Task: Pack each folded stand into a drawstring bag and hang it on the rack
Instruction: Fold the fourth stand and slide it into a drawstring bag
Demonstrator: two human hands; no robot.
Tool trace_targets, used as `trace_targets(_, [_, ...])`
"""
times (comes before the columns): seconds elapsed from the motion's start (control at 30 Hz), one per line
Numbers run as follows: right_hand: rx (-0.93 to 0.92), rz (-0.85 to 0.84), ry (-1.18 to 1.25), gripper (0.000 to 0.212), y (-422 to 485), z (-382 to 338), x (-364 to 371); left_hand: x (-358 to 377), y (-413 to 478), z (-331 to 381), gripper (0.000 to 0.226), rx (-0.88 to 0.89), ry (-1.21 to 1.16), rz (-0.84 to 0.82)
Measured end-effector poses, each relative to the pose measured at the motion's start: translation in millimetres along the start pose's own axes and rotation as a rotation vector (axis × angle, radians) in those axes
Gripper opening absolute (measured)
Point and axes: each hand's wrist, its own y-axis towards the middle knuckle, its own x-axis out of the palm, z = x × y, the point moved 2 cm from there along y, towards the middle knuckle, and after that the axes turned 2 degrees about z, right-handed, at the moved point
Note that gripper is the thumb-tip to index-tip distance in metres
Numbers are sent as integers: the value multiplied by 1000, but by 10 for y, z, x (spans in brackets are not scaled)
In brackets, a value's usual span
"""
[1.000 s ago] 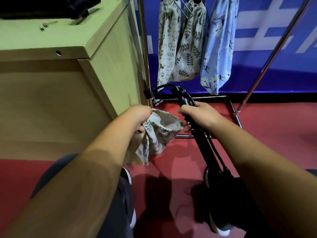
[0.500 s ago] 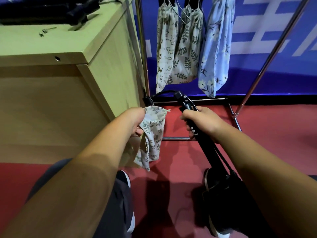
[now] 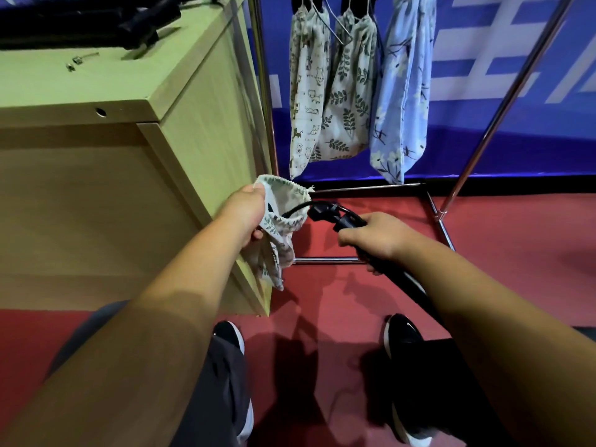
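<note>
My left hand [image 3: 245, 215] grips the rim of a white leaf-print drawstring bag [image 3: 281, 227], holding its mouth open toward the right. My right hand [image 3: 374, 237] grips a black folded stand [image 3: 342, 217] near its top; the stand's tip and a black cord loop reach into the bag's mouth. The stand's lower end runs down behind my right forearm. Three filled bags hang on the metal rack [image 3: 503, 101]: a cat-print bag [image 3: 304, 91], a leaf-print bag [image 3: 350, 88] and a blue floral bag [image 3: 401, 91].
A light wooden table [image 3: 135, 88] stands at the left, with more black stands [image 3: 80, 22] and small metal parts on top. The rack's floor frame [image 3: 325, 260] lies on the red carpet ahead. My two shoes are below.
My left hand has turned the bag's mouth toward the stand. My right hand has lowered and tilted the stand leftward, so its tip now enters the bag opening.
</note>
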Motion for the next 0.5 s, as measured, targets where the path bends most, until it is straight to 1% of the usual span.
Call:
trace_targets(0.07, [-15, -29, -58, 28, -6, 5, 3, 5, -58, 33, 50, 149, 153, -1])
trace_targets(0.13, [-38, -65, -108, 28, -29, -14, 31, 61, -153, 73, 45, 255, 228, -48])
trace_targets(0.23, [-73, -94, -177, 26, -72, -46, 85, 204, -236, 99, 39, 359, 293, -167])
trace_targets(0.3, [-77, -114, -220, 19, -95, -48, 128, 286, -260, 91, 33, 411, 303, -218])
trace_targets(0.37, [-51, -126, -241, 16, -101, -31, 171, 344, -302, 90, 28, 444, 314, -280])
trace_targets(0.43, [6, -142, -220, 19, -96, 0, 198, 392, -345, 95, 34, 464, 308, -346])
trace_targets(0.5, [72, -168, -196, 25, -71, 39, 193, 395, -378, 107, 37, 473, 312, -376])
